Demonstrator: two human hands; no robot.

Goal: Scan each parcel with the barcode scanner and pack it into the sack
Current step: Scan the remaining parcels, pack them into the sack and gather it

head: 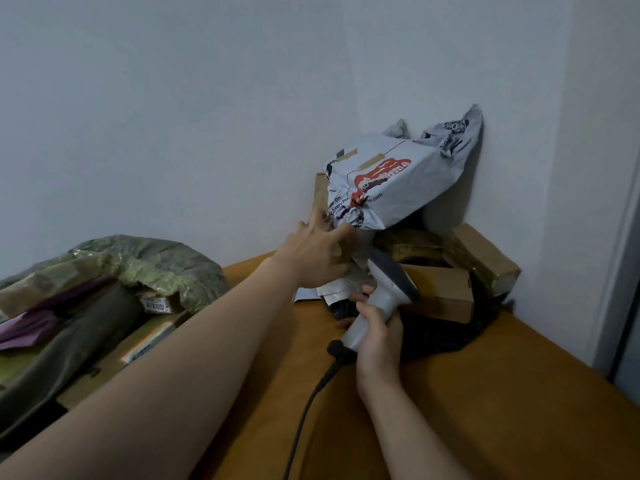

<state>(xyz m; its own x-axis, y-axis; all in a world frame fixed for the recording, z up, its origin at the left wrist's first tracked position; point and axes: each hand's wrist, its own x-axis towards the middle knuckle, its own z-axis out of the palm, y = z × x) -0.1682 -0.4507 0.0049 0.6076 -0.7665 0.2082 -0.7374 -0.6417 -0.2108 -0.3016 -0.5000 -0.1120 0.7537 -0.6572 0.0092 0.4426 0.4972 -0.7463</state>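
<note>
— Room to move on the table (485, 393)?
— Plenty near and right: bare orange-brown top. Crowded only in the far corner, against the wall (207, 116). Left edge slanting from far to near, sack just beyond it.

— Hands?
— Left hand (318, 251) stretched far, pinching the bunched low end of a grey mailer (408, 181). Mailer held up above the pile, top end at the wall. Right hand (377, 337) nearer, wrapped round the handle of the scanner (388, 289), head up, just under the mailer. Cable (311, 400) trailing near across the table.

— Under the mailer?
— Brown boxes (481, 254) in the corner, black bag (443, 337) in front of them, white wrapping (311, 292) by the left hand.

— Sack?
— Green woven sack (156, 261), left of the table, mouth rolled open. Inside: cartons (114, 362), a purple packet (31, 323), a long dark bundle (86, 327).

— Anything readable?
— On the mailer: red logo, "On", "Every" and ".com"; rest lost in creases. Black QR-like print at its top end. On a label (156, 303) in the sack: digits, too blurred to read for sure.
</note>
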